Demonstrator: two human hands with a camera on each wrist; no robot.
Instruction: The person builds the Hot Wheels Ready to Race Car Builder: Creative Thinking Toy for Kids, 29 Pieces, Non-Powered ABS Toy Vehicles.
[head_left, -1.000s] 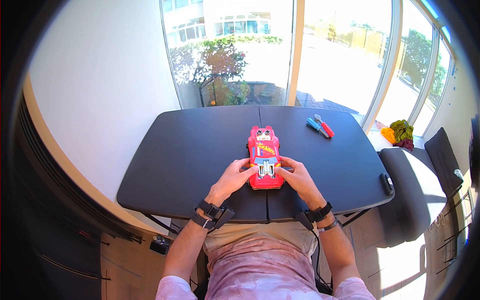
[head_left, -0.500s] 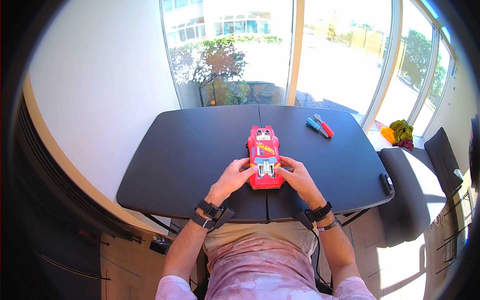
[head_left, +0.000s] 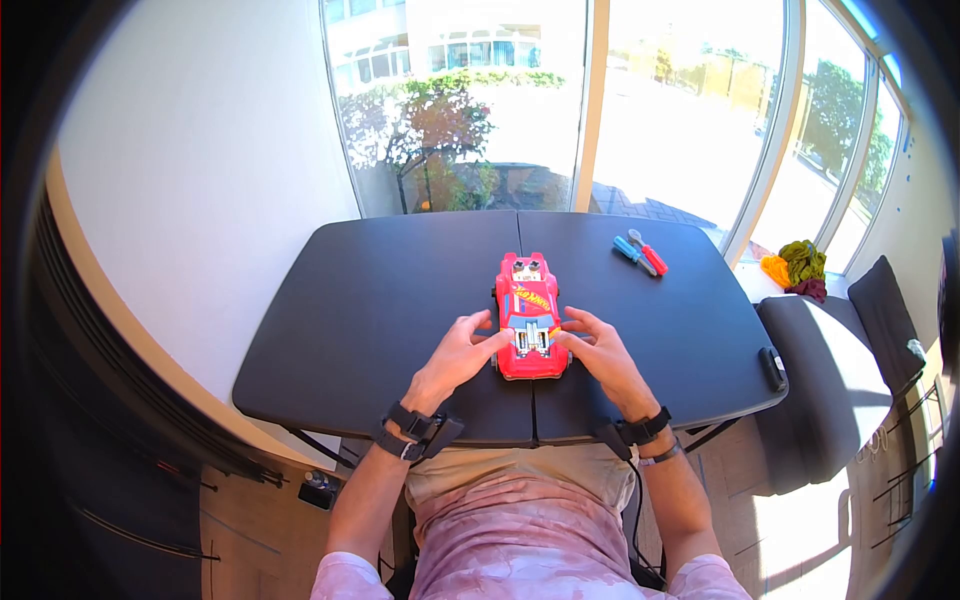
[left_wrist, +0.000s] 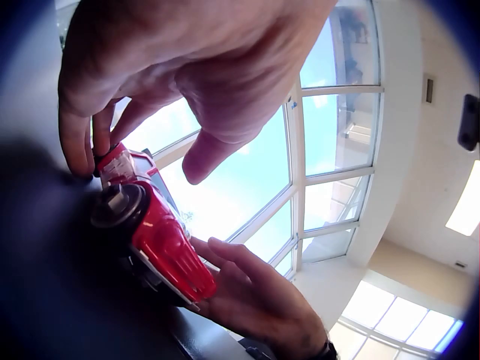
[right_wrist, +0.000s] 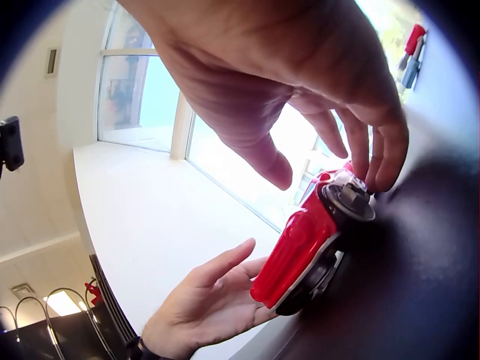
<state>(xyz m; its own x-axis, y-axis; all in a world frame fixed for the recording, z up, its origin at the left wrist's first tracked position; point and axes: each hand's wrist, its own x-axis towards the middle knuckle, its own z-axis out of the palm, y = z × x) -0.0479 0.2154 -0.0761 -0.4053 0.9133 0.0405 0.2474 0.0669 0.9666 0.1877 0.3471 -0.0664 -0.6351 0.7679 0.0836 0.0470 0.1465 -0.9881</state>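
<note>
A red toy car [head_left: 530,300] with yellow lettering and a silver engine piece stands on the black table [head_left: 350,320], its length running away from the person. My left hand [head_left: 455,355] is at its left side, fingers relaxed and thumb apart from them. On the other side my right hand [head_left: 603,362] has the same loose pose. In the left wrist view, the left thumb is clear of the car [left_wrist: 171,251] while the fingertips are close to its far part. The right wrist view shows the right thumb off the car [right_wrist: 296,251]; whether fingertips touch is unclear.
A blue-handled tool [head_left: 632,252] and a red-handled tool [head_left: 655,259] lie at the table's back right. A small black object [head_left: 773,368] sits at the right edge. Beyond are a grey seat [head_left: 820,400], coloured cloths [head_left: 800,265] and large windows.
Both hands have loosened from the car and moved slightly outward, with fingers spread off its sides. The car has stayed almost in place.
</note>
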